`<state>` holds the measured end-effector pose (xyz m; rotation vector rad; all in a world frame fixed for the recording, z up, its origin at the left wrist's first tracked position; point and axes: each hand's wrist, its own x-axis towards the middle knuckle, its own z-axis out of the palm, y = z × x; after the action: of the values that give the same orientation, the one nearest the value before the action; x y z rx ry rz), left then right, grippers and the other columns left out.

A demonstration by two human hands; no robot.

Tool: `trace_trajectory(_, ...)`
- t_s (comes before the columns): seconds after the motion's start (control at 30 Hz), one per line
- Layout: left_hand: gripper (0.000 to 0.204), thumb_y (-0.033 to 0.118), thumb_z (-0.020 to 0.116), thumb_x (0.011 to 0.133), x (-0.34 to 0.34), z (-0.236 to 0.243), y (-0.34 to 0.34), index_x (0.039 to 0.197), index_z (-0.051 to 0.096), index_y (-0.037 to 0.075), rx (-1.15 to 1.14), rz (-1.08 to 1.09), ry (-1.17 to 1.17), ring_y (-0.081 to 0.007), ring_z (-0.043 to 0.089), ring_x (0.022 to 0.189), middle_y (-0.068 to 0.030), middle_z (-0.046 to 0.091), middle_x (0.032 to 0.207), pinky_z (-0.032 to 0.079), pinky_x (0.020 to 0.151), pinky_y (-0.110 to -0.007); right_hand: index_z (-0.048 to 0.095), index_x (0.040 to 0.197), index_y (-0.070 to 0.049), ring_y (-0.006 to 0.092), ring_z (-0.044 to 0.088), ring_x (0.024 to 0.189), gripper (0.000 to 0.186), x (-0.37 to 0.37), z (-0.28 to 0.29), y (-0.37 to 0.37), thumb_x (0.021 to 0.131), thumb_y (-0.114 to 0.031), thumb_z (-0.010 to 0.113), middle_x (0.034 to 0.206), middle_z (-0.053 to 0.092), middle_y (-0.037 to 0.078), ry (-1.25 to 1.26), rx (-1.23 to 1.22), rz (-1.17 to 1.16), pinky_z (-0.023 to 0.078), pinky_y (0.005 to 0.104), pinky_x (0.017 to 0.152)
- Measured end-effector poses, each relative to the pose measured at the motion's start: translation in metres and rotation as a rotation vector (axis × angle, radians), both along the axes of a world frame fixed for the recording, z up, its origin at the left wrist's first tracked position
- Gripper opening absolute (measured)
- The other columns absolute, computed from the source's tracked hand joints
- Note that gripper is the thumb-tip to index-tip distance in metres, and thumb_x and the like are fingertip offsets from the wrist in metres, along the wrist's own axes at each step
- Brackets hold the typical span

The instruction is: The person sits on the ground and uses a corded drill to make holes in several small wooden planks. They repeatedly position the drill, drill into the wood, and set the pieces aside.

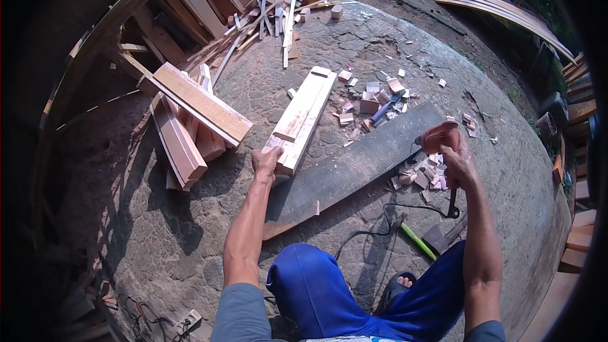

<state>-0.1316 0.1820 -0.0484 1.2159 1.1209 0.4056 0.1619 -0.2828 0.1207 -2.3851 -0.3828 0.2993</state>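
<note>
Apparently positioning the pale squared timber near the dark plank, clamping its near end in the left hand and, well apart, a red corded power tool in the right hand, calling next for steady placement.

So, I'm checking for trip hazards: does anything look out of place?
Yes: offcuts lie strewn either side of the dark plank, a blue tool among them, and a black cord trails loosely over the ground; both look untidy.

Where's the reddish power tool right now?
In the head view, right of centre: the power tool is in the right hand, by the dark board.
</note>
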Motion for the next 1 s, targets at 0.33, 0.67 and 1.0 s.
trace_trajectory(0.33, 0.070, 0.018, 0.087, 0.078, -0.184, 0.021, -0.142, 0.144, 0.062, 0.014, 1.727, -0.441, 0.386, -0.0358, 0.058, 0.123, -0.0110, 0.060, 0.133, 0.048, 0.107, -0.050, 0.034, 0.167, -0.013, 0.0457, 0.066, 0.128, 0.085, -0.007, 0.015, 0.019, 0.091, -0.033, 0.068, 0.142, 0.064, 0.027, -0.054, -0.178, 0.148, 0.051, 0.0517, 0.110)
trace_trajectory(0.67, 0.105, 0.063, 0.087, 0.078, -0.123, 0.032, -0.155, 0.160, 0.046, 0.011, 1.382, -0.668, 0.526, -0.0451, 0.051, 0.133, -0.0215, 0.050, 0.151, 0.038, 0.116, -0.058, 0.037, 0.163, -0.008, 0.0483, 0.066, 0.127, 0.084, -0.017, 0.010, 0.022, 0.089, -0.036, 0.067, 0.137, 0.066, 0.034, -0.013, -0.175, 0.125, 0.052, 0.0539, 0.110)
trace_trajectory(1.0, 0.145, 0.038, 0.096, 0.059, -0.011, 0.051, -0.131, 0.175, 0.009, 0.036, 0.943, -0.684, 0.715, -0.0516, 0.051, 0.137, -0.0312, 0.051, 0.146, 0.039, 0.116, -0.063, 0.048, 0.147, 0.001, 0.0422, 0.068, 0.125, 0.075, -0.004, 0.004, 0.015, 0.085, -0.035, 0.072, 0.131, 0.067, 0.031, 0.091, -0.029, 0.057, 0.053, 0.0507, 0.105)
